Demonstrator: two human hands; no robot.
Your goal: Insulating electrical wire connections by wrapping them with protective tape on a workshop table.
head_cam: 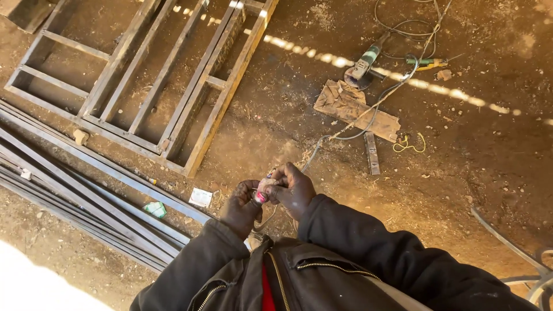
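Both my hands meet in front of my chest over a dirt floor. My left hand (241,208) and my right hand (294,189) pinch a small pinkish object (264,189) with a red end between their fingertips. A thin cable runs from near my hands away across the ground. What the small object is cannot be told. Dark jacket sleeves cover both my arms.
A welded metal frame (173,80) lies on the ground at upper left, long steel bars (86,196) beside it. An angle grinder (363,66) with its cable (380,101) and a piece of cardboard (354,109) lie at upper right. A short metal piece (372,153) rests nearby.
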